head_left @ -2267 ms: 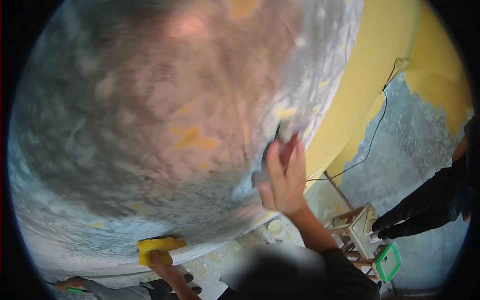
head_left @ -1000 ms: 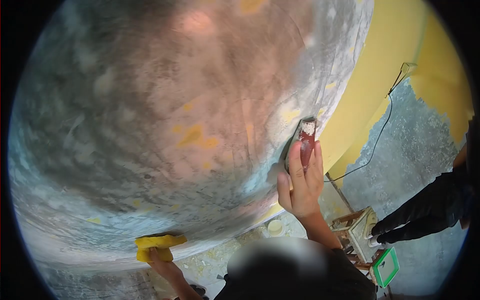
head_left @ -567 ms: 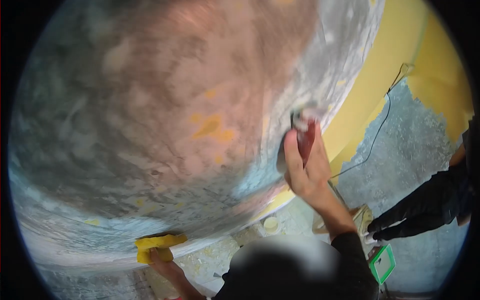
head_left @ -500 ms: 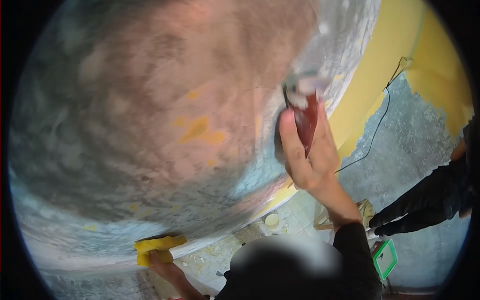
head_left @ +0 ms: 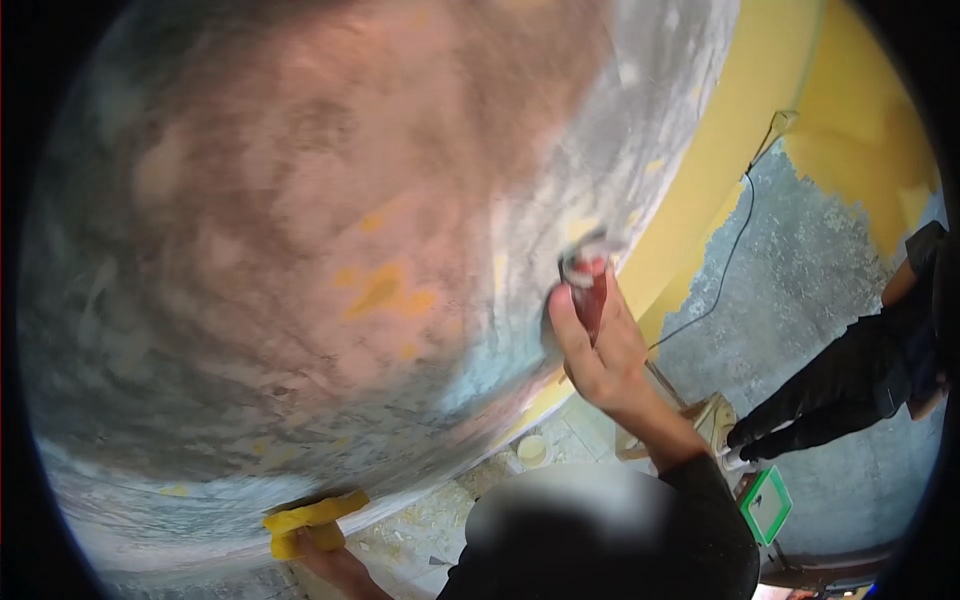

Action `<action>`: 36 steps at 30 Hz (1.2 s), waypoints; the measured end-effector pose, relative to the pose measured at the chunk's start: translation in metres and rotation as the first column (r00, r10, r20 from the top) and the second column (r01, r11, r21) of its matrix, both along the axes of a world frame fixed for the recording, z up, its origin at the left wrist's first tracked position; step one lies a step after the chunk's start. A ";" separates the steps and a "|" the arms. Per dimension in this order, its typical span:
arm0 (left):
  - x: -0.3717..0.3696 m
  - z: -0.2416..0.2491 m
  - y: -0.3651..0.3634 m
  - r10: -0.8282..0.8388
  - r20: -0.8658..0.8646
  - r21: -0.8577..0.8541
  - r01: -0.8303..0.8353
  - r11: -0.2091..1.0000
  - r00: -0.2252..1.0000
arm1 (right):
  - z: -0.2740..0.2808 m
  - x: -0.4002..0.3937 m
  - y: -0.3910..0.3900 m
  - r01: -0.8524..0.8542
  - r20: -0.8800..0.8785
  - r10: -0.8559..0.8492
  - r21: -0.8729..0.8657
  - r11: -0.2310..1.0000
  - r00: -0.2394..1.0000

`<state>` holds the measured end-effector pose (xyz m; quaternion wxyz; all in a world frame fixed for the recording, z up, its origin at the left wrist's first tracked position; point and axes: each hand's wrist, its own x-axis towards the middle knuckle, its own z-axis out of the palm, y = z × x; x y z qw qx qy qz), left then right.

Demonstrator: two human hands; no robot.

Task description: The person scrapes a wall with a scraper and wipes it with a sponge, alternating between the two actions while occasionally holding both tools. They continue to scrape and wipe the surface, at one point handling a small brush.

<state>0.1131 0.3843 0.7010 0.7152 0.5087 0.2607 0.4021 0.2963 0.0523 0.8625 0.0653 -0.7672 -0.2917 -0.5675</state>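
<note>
My right hand (head_left: 603, 355) is closed around a red-handled scraper (head_left: 590, 305) and holds it against the patchy grey and pinkish wall (head_left: 300, 200). The scraper's head is blurred by motion. Lower left, my left hand (head_left: 325, 560) grips a folded yellow sponge (head_left: 315, 518) that touches the wall near its lower part. Its fingers are partly hidden behind the sponge. Small yellow paint patches (head_left: 385, 290) remain scattered over the wall surface between the two hands.
A yellow painted band (head_left: 715, 190) borders the wall on the right. Beyond it, a dark cable (head_left: 745, 240) hangs across a half-yellow, half-grey wall. At right stands another person in dark clothes (head_left: 840, 375). A green-rimmed tray (head_left: 768, 505) and a pale round container (head_left: 533, 451) are below.
My right hand has moved down and slightly left along the wall with the scraper. My left hand and the sponge sit slightly lower in view, and the whole view has shifted a little.
</note>
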 end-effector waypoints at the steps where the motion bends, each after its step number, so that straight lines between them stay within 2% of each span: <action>1: 0.003 -0.001 0.000 0.021 0.002 0.005 -0.021 1.000 1.000 | -0.003 -0.001 0.001 -0.020 -0.071 0.021 0.013 1.000 0.997; 3: 0.000 0.000 0.000 0.049 -0.024 0.031 -0.049 0.998 0.998 | 0.006 0.004 0.000 0.013 0.086 -0.012 -0.013 1.000 0.996; 4: 0.003 0.002 -0.001 0.035 -0.027 0.031 -0.034 0.999 0.999 | 0.030 0.000 0.007 0.010 0.081 -0.010 0.010 1.000 0.997; 7: -0.001 0.013 -0.004 0.006 -0.069 0.031 -0.004 1.000 0.998 | 0.043 -0.006 0.008 -0.057 0.019 0.056 0.009 0.998 0.998; 11: 0.009 0.008 -0.011 0.030 0.014 0.008 -0.030 1.000 0.999 | -0.026 -0.001 -0.003 -0.109 -0.015 0.108 -0.066 0.992 0.994; 14: 0.005 0.007 -0.001 -0.004 -0.002 0.024 0.004 1.000 1.000 | 0.037 0.018 -0.015 -0.060 0.076 0.062 -0.025 0.998 0.995; 17: 0.000 0.009 -0.003 0.007 -0.045 0.012 -0.006 1.000 0.999 | 0.005 0.003 0.003 -0.004 0.145 0.000 0.029 1.000 0.989; 19: 0.000 0.008 0.000 -0.016 -0.025 0.036 0.017 0.999 1.000 | -0.028 -0.003 -0.001 -0.048 0.079 0.064 -0.199 0.979 0.995; 22: 0.002 0.013 -0.005 0.018 -0.034 0.030 -0.017 0.999 0.999 | -0.002 0.020 -0.008 -0.024 0.295 0.052 -0.098 0.995 0.954; 25: 0.005 0.023 -0.013 0.051 -0.056 0.014 -0.051 0.999 0.997 | 0.051 0.021 -0.004 -0.069 0.333 0.073 -0.023 0.997 0.940; 26: 0.006 0.025 -0.014 0.048 -0.060 -0.001 -0.048 0.999 0.997 | 0.050 0.020 0.002 -0.058 0.319 0.050 0.015 0.998 0.946; 28: 0.006 0.025 -0.015 0.066 -0.047 -0.040 -0.068 0.997 0.997 | 0.026 0.009 0.008 -0.013 0.188 0.004 0.047 0.999 0.982; 30: 0.004 0.019 -0.007 -0.002 -0.020 -0.078 0.001 0.997 1.000 | -0.048 -0.010 0.009 -0.050 -0.083 0.055 0.057 0.997 0.995; 31: 0.000 0.017 -0.003 -0.037 -0.013 -0.091 0.035 0.995 0.999 | -0.081 -0.023 0.008 -0.012 -0.085 0.013 0.022 1.000 0.996; 32: -0.003 0.015 -0.001 -0.043 0.001 -0.104 0.043 0.994 0.999 | -0.095 -0.043 0.004 -0.086 -0.311 0.093 0.036 0.996 0.946; 33: -0.002 0.015 0.001 -0.056 0.014 -0.111 0.058 0.992 0.998 | -0.100 -0.058 0.003 -0.149 -0.462 0.214 0.173 0.974 0.861; 35: 0.000 0.011 0.004 -0.067 0.024 -0.095 0.069 0.993 0.997 | -0.099 -0.086 0.001 -0.176 -0.666 0.462 0.452 0.874 0.585; 36: -0.001 0.007 0.007 -0.061 0.015 -0.068 0.062 0.996 0.998 | -0.096 -0.098 0.001 -0.149 -0.586 0.595 0.633 0.760 0.549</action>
